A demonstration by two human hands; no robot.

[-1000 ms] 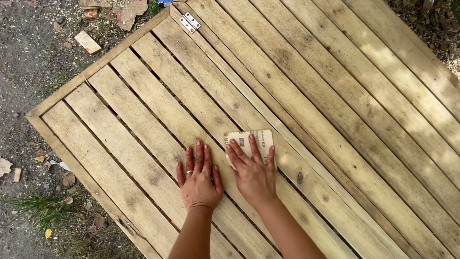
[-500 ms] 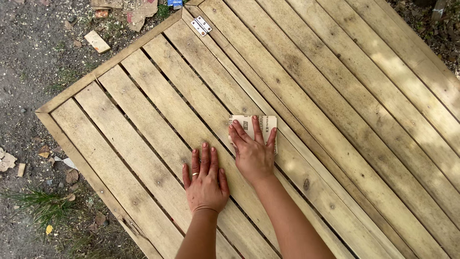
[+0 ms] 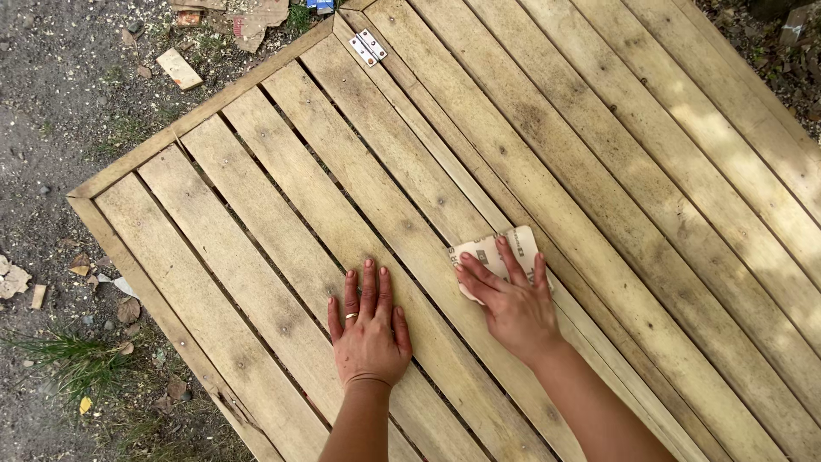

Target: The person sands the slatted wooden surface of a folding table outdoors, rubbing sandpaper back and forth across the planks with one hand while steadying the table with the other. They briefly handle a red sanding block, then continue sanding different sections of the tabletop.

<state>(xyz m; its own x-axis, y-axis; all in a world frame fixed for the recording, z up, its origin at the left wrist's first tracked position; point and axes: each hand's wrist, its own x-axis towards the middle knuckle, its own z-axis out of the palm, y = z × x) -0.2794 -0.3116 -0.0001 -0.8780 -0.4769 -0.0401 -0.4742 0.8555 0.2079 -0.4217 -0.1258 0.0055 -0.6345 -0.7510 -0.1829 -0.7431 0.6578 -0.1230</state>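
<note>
The sheet of sandpaper [image 3: 496,252] lay flat on a slat of the wooden slatted panel [image 3: 599,145], near its middle rail. The right hand [image 3: 511,299] pressed down on it, fingers spread, not clamped around it. The left hand [image 3: 368,329] rested just beside, flat and open on a neighbouring slat. A metal hinge [image 3: 369,47] sat at the panel's far edge, gravel ground [image 3: 60,111] beyond.

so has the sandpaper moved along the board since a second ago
Yes. The sandpaper under the right hand has slid up the slats toward the metal hinge.
</note>
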